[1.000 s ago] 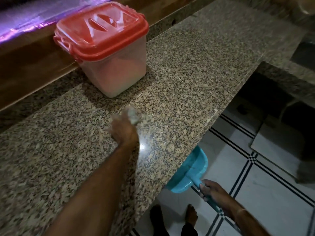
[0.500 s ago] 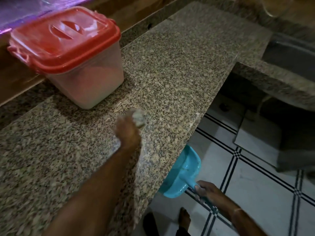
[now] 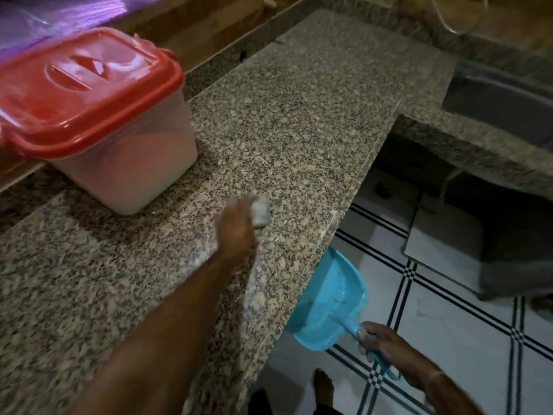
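Observation:
My left hand [image 3: 238, 227] is on the speckled granite counter [image 3: 299, 115] near its front edge, gripping a small pale wad, perhaps a cloth or sponge [image 3: 260, 214]; it is blurred. Below the counter's edge my right hand [image 3: 381, 344] holds the handle of a blue dustpan [image 3: 329, 304], whose mouth sits just under the counter's lip.
A translucent plastic tub with a red lid [image 3: 98, 115] stands on the counter at the left, against a wooden ledge. A lower granite ledge [image 3: 478, 151] and a dark sink lie to the right. White floor tiles with black lines [image 3: 449, 339] and my feet show below.
The view has shifted, so the tub appears further left. My left hand with the wad has slid a little towards the counter's edge; the dustpan stays under the lip.

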Available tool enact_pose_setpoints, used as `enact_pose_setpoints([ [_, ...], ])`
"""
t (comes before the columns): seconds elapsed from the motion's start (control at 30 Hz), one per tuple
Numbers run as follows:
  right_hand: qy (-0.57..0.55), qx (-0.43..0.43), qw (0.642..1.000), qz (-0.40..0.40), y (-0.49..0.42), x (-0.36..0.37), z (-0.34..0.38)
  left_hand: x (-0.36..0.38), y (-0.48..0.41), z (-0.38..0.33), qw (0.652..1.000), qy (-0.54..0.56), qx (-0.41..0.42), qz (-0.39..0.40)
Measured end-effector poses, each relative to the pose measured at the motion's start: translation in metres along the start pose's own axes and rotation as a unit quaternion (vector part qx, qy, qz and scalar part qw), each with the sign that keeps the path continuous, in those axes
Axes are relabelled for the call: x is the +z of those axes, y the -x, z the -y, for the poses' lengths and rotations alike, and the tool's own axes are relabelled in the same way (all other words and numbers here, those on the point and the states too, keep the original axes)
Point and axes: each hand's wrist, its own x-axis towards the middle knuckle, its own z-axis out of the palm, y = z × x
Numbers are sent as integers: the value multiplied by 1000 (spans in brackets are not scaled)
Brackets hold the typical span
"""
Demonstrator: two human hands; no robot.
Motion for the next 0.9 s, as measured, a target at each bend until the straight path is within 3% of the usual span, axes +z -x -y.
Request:
enact_pose_setpoints([
  [0.1, 2, -10, 1000, -7, -13, -18, 0, -24, -28, 37, 975, -85, -189, -75],
  [0.17, 3, -13, 1000, -8, -24, -25, -1, -24, -42, 43, 955, -153, -234, -98],
  [0.23, -2, -11, 1000, 0, -35, -34, -1, -10, -47, 28, 961, -178, -183, -103],
  [0.3, -4, -3, 1000, 13, -45, -40, 2, 23, -38, 4, 975, -197, -72, -72],
  [0.4, 2, 7, 999, 37, -59, -57, 10, 68, -14, -47, 984, -156, 83, 1],
  [0.43, 4, 9, 999, 45, -63, -64, 16, 66, -14, -64, 989, -115, 96, 5],
  [0.5, 2, 7, 998, 56, -71, -80, 24, 59, -41, -50, 996, -77, 7, -35],
  [0.6, 13, -5, 998, 61, -84, -109, 28, 39, -102, 17, 962, -153, -200, -103],
  [0.67, 20, 1, 998, 64, -96, -126, 22, 40, -135, 29, 951, -150, -240, -129],
  [0.8, 8, 12, 998, 66, -108, -148, 20, 77, -139, -52, 990, -91, -28, -100],
  [0.9, -1, 18, 997, 74, -113, -154, 23, 115, -91, -106, 988, -96, 118, 31],
])
